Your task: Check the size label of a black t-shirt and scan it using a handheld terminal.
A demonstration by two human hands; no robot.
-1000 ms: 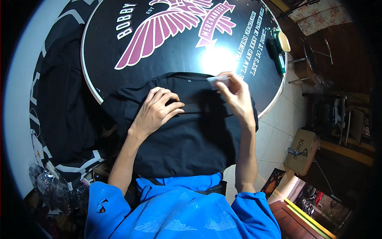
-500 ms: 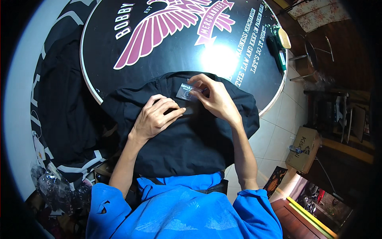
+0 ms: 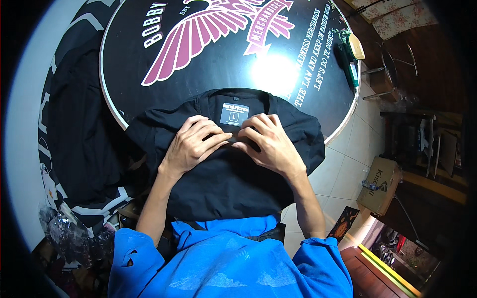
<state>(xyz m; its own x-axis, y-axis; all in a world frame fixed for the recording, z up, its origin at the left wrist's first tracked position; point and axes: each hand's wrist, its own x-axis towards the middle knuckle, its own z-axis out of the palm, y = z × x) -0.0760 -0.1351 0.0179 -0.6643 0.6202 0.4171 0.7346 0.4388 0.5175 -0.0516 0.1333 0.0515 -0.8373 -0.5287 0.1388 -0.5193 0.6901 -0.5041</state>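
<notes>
Resting on a black T-shirt [image 3: 228, 186] below a grey label [image 3: 234, 114]: left hand [image 3: 193, 144] and right hand [image 3: 272, 146], fingers curled, grip indeterminate.

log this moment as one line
left hand: on black shirt; right hand: on black shirt; grey label: inside neckline; round table: partly under shirt

Shirt [image 3: 228, 253]: bright blue, loose, filling the lower middle of the frame.
Left sleeve [image 3: 144, 248]: short and wide, lower left, with a ragged hole [image 3: 131, 259] showing dark inside.
Right sleeve [image 3: 318, 253]: short, same blue, its hem at the lower right creased.
Pale patches [image 3: 271, 275]: whitish, worn-looking, across the shirt at bottom centre.
Waist: a black band [image 3: 276, 233], partly hidden by blue cloth.
Forearms [image 3: 310, 211]: slim, bare.
</notes>
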